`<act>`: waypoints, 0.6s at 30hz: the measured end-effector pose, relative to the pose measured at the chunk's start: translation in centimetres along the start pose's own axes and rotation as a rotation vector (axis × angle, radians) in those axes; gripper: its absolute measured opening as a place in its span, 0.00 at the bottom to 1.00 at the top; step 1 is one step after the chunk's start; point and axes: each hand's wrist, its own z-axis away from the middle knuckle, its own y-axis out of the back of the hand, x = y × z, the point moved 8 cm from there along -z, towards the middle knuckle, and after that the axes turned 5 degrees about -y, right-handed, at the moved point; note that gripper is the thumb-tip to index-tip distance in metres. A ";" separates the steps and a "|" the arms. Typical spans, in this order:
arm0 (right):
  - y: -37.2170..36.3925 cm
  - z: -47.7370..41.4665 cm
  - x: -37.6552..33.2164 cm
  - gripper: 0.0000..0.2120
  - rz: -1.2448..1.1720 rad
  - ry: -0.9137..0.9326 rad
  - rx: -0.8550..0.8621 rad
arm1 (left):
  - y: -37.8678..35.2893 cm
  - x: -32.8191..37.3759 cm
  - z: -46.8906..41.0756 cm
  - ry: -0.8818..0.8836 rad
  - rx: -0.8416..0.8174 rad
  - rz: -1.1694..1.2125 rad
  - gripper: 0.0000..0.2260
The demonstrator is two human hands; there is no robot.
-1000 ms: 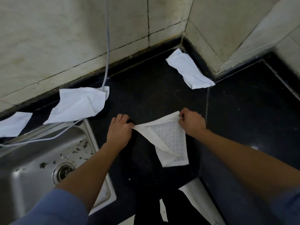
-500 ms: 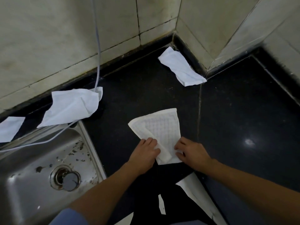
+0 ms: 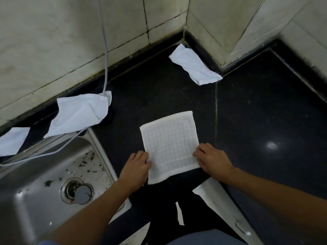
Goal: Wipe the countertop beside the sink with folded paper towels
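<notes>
A white paper towel [image 3: 169, 145] with a faint grid pattern lies spread flat as a square on the black countertop [image 3: 265, 121], just right of the sink. My left hand [image 3: 137, 167] pinches its lower left edge, thumb on top of the sheet. With curled fingers, my right hand [image 3: 211, 160] grips the lower right edge. The towel's near edge hangs slightly over the counter's front.
A steel sink [image 3: 35, 183] with a drain [image 3: 77, 190] and dark specks sits at the left. Three other white towels lie about: in the back corner [image 3: 194, 68], behind the sink [image 3: 79, 115] and at the far left [image 3: 12, 140]. A thin hose [image 3: 105, 50] hangs down the tiled wall.
The towel was held up as a folded triangle, then laid down and opened out into a flat square. Both hands moved toward me to its near side edges.
</notes>
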 end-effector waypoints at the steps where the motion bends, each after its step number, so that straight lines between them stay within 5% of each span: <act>1: 0.1 0.5 -0.7 0.10 0.017 0.046 -0.012 | 0.4 0.1 0.0 0.011 0.017 0.018 0.10; 7: -2.3 1.6 -1.6 0.15 0.236 0.051 -0.201 | 1.1 6.0 -1.8 -0.131 0.029 0.159 0.08; 18: -2.1 3.5 -1.0 0.10 0.260 0.108 -0.136 | -1.7 6.2 -0.4 -0.014 -0.041 0.029 0.16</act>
